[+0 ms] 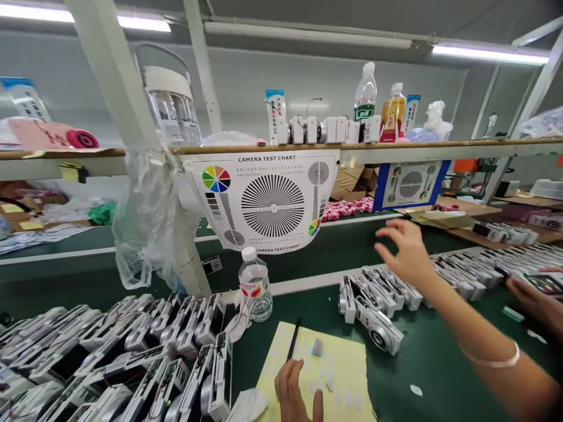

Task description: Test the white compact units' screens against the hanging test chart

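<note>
My left hand (pixel 295 391) is at the bottom over a yellow sheet (pixel 352 363), its thumb apart from the curled fingers, holding nothing I can see. A black pen (pixel 293 341) lies on the sheet just above its fingertips. Small pale labels and a little greenish piece (pixel 317 347) are also on the paper. My right hand (pixel 407 252), a pale band on its wrist, is raised with fingers spread and nothing in them. Below it stand white cameras (pixel 373 293) in a row, one silver-white camera (pixel 379 325) lying nearest me.
Many opened camera bodies (pixel 132 351) crowd the left. A water bottle (pixel 255 287) stands behind the sheet. A camera test chart (pixel 272 202) hangs from the shelf (pixel 396 153). At far right another person's hand (pixel 534 302) holds a device. A plastic bag (pixel 147 223) hangs left.
</note>
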`<state>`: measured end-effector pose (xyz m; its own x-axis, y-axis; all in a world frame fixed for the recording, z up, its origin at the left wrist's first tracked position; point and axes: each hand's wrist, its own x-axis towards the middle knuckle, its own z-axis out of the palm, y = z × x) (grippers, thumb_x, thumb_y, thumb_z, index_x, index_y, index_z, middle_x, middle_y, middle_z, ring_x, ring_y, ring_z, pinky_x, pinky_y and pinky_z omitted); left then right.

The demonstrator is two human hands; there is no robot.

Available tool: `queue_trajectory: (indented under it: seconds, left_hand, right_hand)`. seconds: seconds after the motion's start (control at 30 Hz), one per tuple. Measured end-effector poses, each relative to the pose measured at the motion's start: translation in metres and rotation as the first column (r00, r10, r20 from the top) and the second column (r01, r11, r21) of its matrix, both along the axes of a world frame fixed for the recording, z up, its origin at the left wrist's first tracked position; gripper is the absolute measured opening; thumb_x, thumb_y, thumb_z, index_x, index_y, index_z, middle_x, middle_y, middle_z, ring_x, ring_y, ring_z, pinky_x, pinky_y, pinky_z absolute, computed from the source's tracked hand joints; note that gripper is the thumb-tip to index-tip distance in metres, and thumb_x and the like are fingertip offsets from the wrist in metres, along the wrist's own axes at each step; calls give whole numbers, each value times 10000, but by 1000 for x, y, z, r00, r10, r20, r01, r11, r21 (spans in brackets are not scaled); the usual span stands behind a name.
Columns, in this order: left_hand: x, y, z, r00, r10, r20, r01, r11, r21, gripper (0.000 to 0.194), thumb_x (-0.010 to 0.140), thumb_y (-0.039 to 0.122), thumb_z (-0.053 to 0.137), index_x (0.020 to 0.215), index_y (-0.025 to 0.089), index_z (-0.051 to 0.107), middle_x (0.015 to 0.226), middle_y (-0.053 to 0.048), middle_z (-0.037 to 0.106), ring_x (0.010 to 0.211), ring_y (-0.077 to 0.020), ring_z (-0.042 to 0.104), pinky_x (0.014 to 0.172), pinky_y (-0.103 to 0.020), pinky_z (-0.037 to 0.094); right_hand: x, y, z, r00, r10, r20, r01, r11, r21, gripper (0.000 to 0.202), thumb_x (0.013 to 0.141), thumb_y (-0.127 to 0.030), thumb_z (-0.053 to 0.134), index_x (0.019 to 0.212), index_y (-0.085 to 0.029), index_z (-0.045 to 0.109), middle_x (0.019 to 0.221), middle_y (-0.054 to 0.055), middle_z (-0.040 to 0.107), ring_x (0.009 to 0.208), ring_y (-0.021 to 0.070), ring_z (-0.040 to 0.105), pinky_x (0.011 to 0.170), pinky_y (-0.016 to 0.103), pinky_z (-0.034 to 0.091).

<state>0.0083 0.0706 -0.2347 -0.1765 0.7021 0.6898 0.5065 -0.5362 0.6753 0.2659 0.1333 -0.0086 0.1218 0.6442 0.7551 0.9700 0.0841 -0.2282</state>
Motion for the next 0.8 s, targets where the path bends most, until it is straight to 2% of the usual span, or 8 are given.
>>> queue_trajectory:
  seconds: [0.1,0.17,0.3,0.4,0.5,0.63,0.73,0.8]
  left_hand:
    - [-1,-3,5,994,-26,-103,26,1000,-5,297,852,270,376,1125,166,429,1094,-136,455,1067,-285,426,853,-451,378]
    - [-4,-4,10,982,-53,-179,57,998,19,307,854,249,374,1148,161,388,1097,-135,441,1080,-278,408,864,-450,375]
    - [-8,-4,19,937,-67,-342,122,983,141,378,816,210,457,1172,151,343,1058,-132,441,1026,-259,433,829,-426,411]
    - [-6,-8,26,920,-90,-382,162,973,162,399,796,212,479,1171,158,353,1049,-131,439,1010,-260,446,813,-434,426]
    - [6,-13,36,888,-164,-430,238,963,124,419,774,210,497,1175,177,379,1079,-127,442,1039,-261,457,843,-451,430]
    - [40,-15,52,812,-350,-468,396,918,1,637,688,241,610,1266,211,346,1303,-152,340,1207,-307,366,916,-485,400]
    - [64,-17,63,792,-590,-156,572,807,-147,694,632,230,657,1264,200,371,1364,-167,301,1267,-338,304,979,-525,319]
    - [69,-20,70,774,-630,67,631,757,-167,588,645,217,635,1199,187,441,1297,-140,405,1230,-324,369,994,-489,313]
  right_hand:
    - [-4,-45,-85,998,-21,-61,9,980,-199,283,713,-332,571,949,-180,605,1102,143,545,1093,301,480,942,424,382]
    - [-5,-63,-128,991,-72,-116,30,943,-330,464,706,-388,583,1088,-125,561,1141,170,554,1081,320,506,853,409,449]
    - [-6,-77,-167,968,-161,-192,36,847,-530,385,737,-335,588,1037,-95,587,885,120,675,825,251,636,685,315,490]
    - [-8,-79,-161,964,-175,-200,19,796,-605,235,815,-334,528,890,-130,618,752,38,666,714,163,628,666,284,476]
    - [-18,-83,-138,967,-192,-165,43,768,-640,288,849,-378,487,790,-122,605,744,21,639,713,134,601,700,313,467]
    - [-53,-97,-102,974,-189,-123,70,770,-634,294,812,-346,490,727,-102,632,735,125,656,763,239,626,682,361,448]
    - [-79,-112,-79,984,-95,-152,-19,790,-613,288,782,-310,484,749,-88,664,791,206,665,794,312,635,683,369,434]
    - [-81,-120,-69,977,5,-214,-135,788,-600,279,773,-314,493,820,-104,671,818,182,676,780,287,639,682,345,445]
